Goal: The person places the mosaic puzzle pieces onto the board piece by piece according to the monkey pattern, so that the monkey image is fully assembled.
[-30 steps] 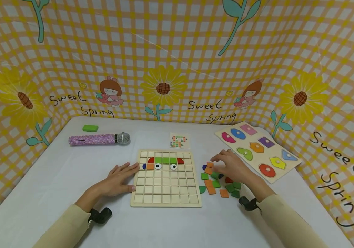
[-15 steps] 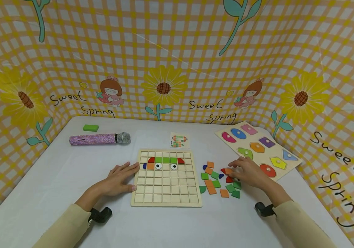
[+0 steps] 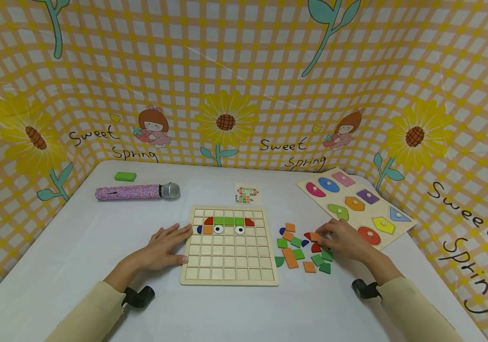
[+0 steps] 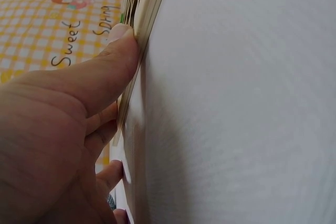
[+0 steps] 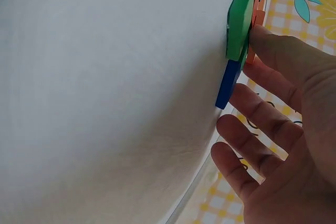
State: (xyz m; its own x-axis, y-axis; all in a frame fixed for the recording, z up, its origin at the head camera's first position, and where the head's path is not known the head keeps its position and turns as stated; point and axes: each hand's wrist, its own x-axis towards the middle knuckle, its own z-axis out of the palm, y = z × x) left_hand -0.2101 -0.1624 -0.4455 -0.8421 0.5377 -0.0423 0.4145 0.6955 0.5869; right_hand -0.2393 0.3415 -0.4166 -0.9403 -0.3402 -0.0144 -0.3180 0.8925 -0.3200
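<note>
My left hand (image 3: 164,248) rests at the left edge of a wooden grid board (image 3: 228,249), fingers extended. In the left wrist view the thumb (image 4: 107,69) touches the board's edge (image 4: 148,14). Set in the board are red corner pieces (image 3: 249,222), green squares (image 3: 228,221), an orange tile (image 3: 207,229), a blue half-round (image 3: 199,229) and two eye pieces (image 3: 240,230). My right hand (image 3: 344,241) pinches an orange tile (image 3: 314,236) between thumb and index finger, at the right side of the loose pile. Its other fingers (image 5: 257,108) are loosely bent.
Loose green tiles (image 3: 317,260), orange tiles (image 3: 290,258) and blue half-rounds (image 3: 305,242) lie right of the board. Behind it is a pattern card (image 3: 248,193). A shape puzzle (image 3: 342,194) stands back right; a glittery microphone (image 3: 134,192) and green block (image 3: 125,176) lie back left.
My right hand has moved right, from above the pile's left part to the orange tile at its right side, and its fingers have closed in slightly. The left hand has stayed put.
</note>
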